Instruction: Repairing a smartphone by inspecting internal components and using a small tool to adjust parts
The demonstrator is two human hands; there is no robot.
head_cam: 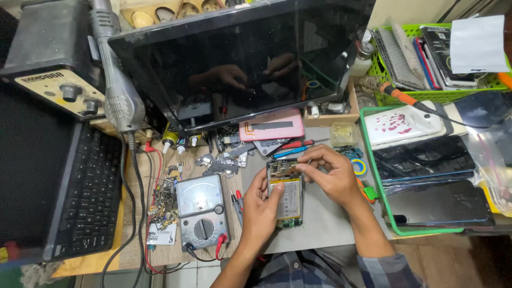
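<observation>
An opened phone (pixel 287 196) with its yellow battery showing lies on a grey mat (pixel 320 224) in front of me. My left hand (pixel 260 207) grips the phone's left edge, thumb resting on the battery. My right hand (pixel 328 172) hovers over the phone's top end, its fingertips pinched together on the upper circuit area. Whether a small part or tool sits between those fingertips I cannot tell.
An analog multimeter (pixel 201 210) lies left of the phone, beside loose metal parts (pixel 165 200). A large dark screen (pixel 240 58) stands behind. A black keyboard (pixel 88 192) is at left. A green tray (pixel 384 208) of phones sits at right, with screwdrivers (pixel 293 148) behind the phone.
</observation>
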